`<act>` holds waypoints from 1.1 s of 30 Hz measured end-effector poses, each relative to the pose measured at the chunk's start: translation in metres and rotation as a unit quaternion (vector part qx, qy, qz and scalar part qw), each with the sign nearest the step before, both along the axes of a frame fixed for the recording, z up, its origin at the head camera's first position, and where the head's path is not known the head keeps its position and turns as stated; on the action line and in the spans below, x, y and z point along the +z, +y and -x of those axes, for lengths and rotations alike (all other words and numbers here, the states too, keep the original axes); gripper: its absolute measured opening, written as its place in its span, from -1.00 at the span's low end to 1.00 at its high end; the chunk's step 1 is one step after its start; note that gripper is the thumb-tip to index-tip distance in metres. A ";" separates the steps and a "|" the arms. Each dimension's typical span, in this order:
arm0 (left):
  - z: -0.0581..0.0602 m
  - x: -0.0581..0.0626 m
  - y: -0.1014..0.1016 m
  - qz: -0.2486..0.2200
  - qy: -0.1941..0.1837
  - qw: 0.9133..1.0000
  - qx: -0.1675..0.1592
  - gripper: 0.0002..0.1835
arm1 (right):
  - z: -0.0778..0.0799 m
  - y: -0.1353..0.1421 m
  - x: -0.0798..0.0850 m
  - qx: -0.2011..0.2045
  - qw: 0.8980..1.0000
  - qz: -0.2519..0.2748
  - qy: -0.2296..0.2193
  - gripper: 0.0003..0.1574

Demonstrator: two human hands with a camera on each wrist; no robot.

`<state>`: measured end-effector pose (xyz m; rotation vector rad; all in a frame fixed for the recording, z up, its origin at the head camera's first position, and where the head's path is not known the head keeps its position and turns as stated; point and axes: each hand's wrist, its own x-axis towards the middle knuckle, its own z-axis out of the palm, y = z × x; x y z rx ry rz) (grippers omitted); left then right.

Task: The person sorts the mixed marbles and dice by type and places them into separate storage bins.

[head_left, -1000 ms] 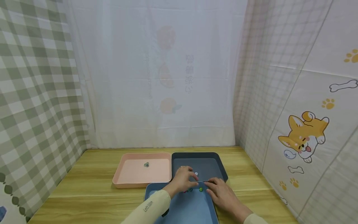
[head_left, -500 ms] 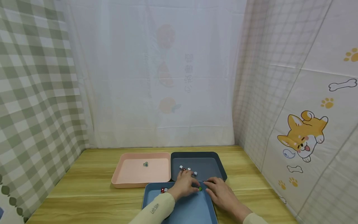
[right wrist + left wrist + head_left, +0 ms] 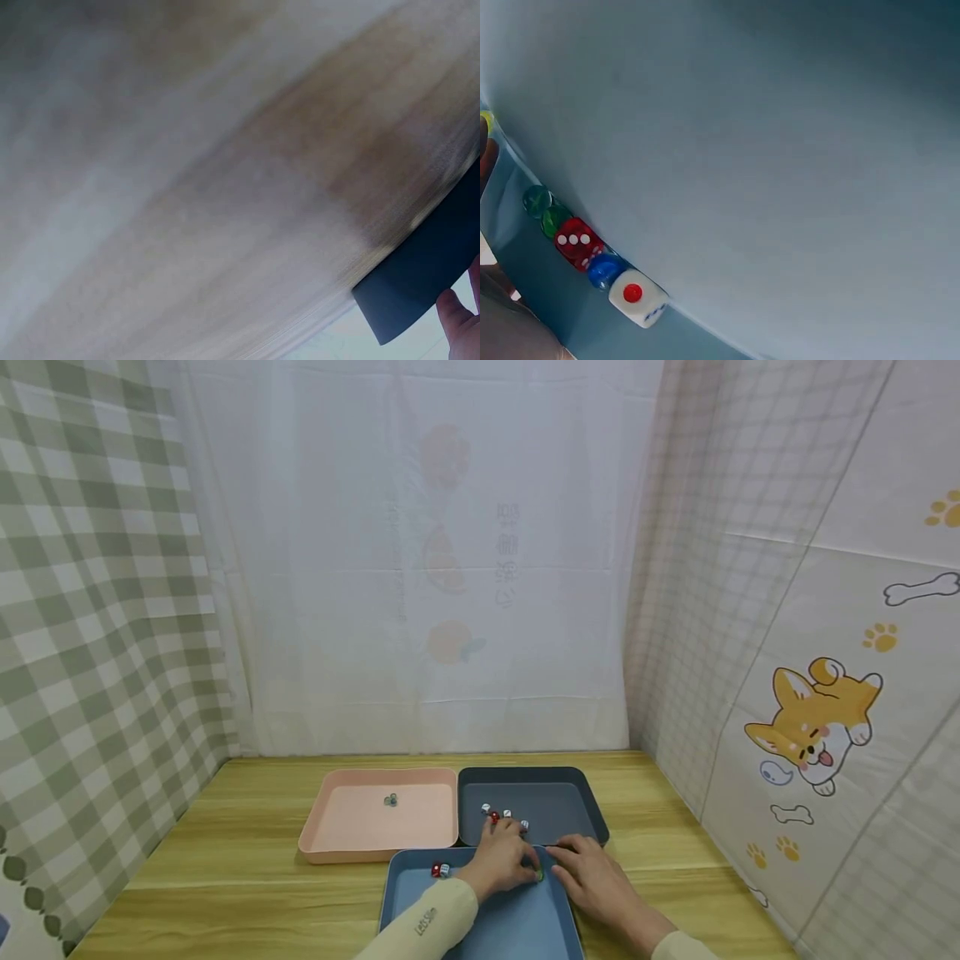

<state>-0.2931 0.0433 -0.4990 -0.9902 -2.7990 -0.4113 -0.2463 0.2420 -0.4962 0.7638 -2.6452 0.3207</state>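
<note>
Over the far right part of the blue tray [image 3: 517,927], my left hand [image 3: 498,860] pinches a small green-yellow marble [image 3: 539,876] between thumb and index finger. In the left wrist view a bit of that yellow marble [image 3: 487,120] shows beside a fingertip. Along the tray wall lie a teal marble [image 3: 537,201], a green marble [image 3: 555,221], a red die [image 3: 578,244], a blue marble [image 3: 605,271] and a white die [image 3: 638,298]. My right hand [image 3: 600,881] rests at the blue tray's far right corner, fingers loosely bent.
A dark tray [image 3: 577,793] behind holds several white and red dice [image 3: 494,817]. A pink tray [image 3: 352,827] at the back left holds a cluster of clear greenish marbles [image 3: 392,800]. The trays sit on a wood-grain table [image 3: 225,860], with curtains around it.
My left hand has shifted right and towards the body, uncovering dice in the dark tray and a red and a white die in the blue one. It now pinches the green-yellow marble. My right hand stays put.
</note>
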 end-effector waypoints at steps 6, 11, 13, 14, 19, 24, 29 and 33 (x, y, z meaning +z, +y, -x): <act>-0.005 0.002 0.007 0.018 0.015 1.000 -0.002 -0.91 | -0.001 0.000 0.000 0.002 1.000 -0.001 -0.010 -0.65; -0.007 0.003 0.009 0.024 0.017 1.000 -0.004 -0.91 | -0.001 -0.001 0.000 0.003 1.000 0.000 -0.007 -0.66; -0.007 0.004 0.008 0.018 0.009 1.000 -0.003 -0.92 | -0.001 -0.001 0.000 0.002 1.000 0.000 -0.007 -0.66; -0.006 0.004 0.008 0.012 0.003 1.000 -0.004 -0.92 | -0.001 -0.001 0.000 0.002 1.000 0.000 -0.006 -0.66; -0.002 0.008 0.001 -0.022 -0.020 1.000 -0.001 -0.94 | -0.001 -0.001 0.001 0.002 1.000 -0.001 0.006 -0.66; 0.001 0.014 -0.006 -0.040 -0.026 0.999 0.004 -0.94 | -0.001 0.000 0.001 0.004 1.000 -0.004 0.012 -0.67; 0.005 0.024 -0.015 -0.057 -0.041 0.997 0.022 -0.95 | 0.000 0.000 0.000 -0.003 1.000 -0.007 0.001 -0.66; 0.011 0.035 -0.025 -0.083 -0.056 0.994 0.040 -0.94 | -0.001 0.000 0.001 -0.007 1.000 -0.006 -0.005 -0.65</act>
